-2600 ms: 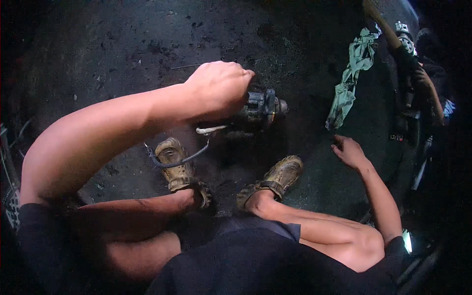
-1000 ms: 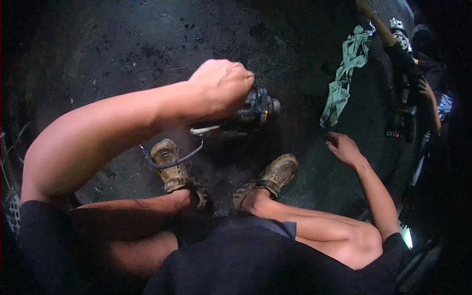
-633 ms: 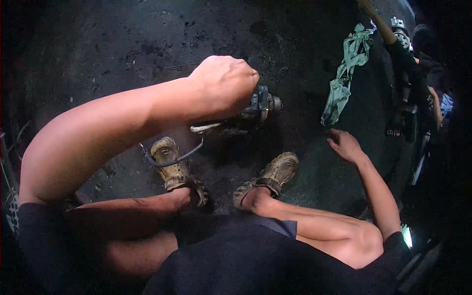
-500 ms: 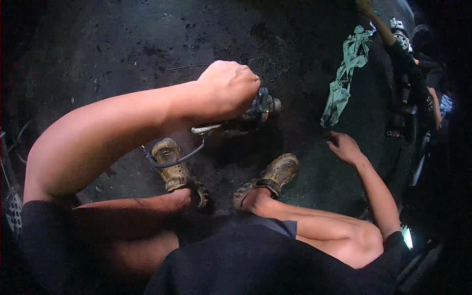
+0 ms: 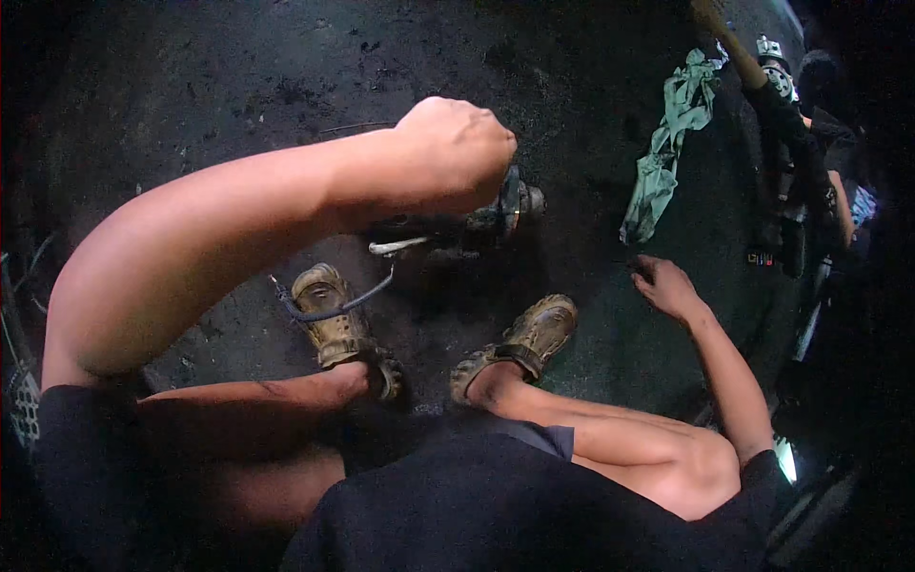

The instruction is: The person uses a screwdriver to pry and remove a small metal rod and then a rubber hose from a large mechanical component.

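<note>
My left hand (image 5: pixel 459 148) is closed in a fist, its back up, over a dark, greasy mechanical part (image 5: pixel 515 205). The fist hides whatever its fingers hold, and covers much of the part. A pale metal lever (image 5: pixel 400 246) sticks out from the part toward the left. From near it a dark hose or cable (image 5: pixel 348 310) curves across my left clog. My right hand (image 5: pixel 672 286) is held low to the right, fingers loosely bent and thumb apart, with nothing visible in it. Just beyond it lies a crumpled pale green cloth (image 5: pixel 658 191).
My feet, in worn tan clogs (image 5: pixel 329 315), stand on a dark, stained floor (image 5: pixel 238 105). At the far right another person's arm (image 5: pixel 743 52) reaches in beside a silvery machine part (image 5: pixel 777 76). A perforated metal piece (image 5: pixel 27 410) is at the left edge.
My left fist has shifted slightly up and to the right, uncovering more of the part below it. My right hand has barely moved.
</note>
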Available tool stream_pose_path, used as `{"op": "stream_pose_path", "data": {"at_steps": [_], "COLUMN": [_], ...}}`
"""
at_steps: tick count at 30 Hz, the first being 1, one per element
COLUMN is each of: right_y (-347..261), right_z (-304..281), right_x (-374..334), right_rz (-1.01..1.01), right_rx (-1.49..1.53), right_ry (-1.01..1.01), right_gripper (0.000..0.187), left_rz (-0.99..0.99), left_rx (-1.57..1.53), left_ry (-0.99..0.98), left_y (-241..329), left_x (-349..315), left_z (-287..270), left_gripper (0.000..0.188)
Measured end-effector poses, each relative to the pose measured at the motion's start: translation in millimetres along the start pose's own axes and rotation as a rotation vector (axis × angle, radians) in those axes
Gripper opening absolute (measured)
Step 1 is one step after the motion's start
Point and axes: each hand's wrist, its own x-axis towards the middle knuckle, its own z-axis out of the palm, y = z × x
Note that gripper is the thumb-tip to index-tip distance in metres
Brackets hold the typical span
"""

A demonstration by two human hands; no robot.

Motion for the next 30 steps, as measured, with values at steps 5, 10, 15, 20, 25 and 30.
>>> {"op": "stream_pose_path", "data": {"at_steps": [5,10,15,20,25,30], "right_y": [-3.0,5.9,0.2,4.3,-8.0,-3.7], "right_z": [-2.9,1.8,-5.1,1.2,-7.0,-6.0], "right_x": [3.7,7.8,4.6,5.0,3.5,2.1], "right_rz": [-0.015,-0.028,-0.052,-0.041,-0.013,-0.025], "right_rx": [-0.013,-0.028,-0.025,0.000,0.008,0.071], "right_ry": [0.012,0.018,-0.015,0.014,-0.027,-0.020], "right_gripper": [0.043,0.043,0.042,0.041,0.040,0.039], "left_rz": [0.013,0.049,-0.013,-0.049,-0.045,-0.025], "left_rx": [0.040,0.027,0.074,0.100,0.080,0.084], "left_ry": [0.037,0.031,-0.023,-0.033,0.020,0.020], "left_y": [-3.4,-7.4,-2.5,-13.6,-23.3,-23.3], "left_x": [2.4,6.8,8.0,15.7,18.2,11.9], "left_z": [-9.9,-5.4,4.6,4.4,17.5,13.4], "left_gripper": [0.018,0.017,0.019,0.022,0.020,0.017]}}
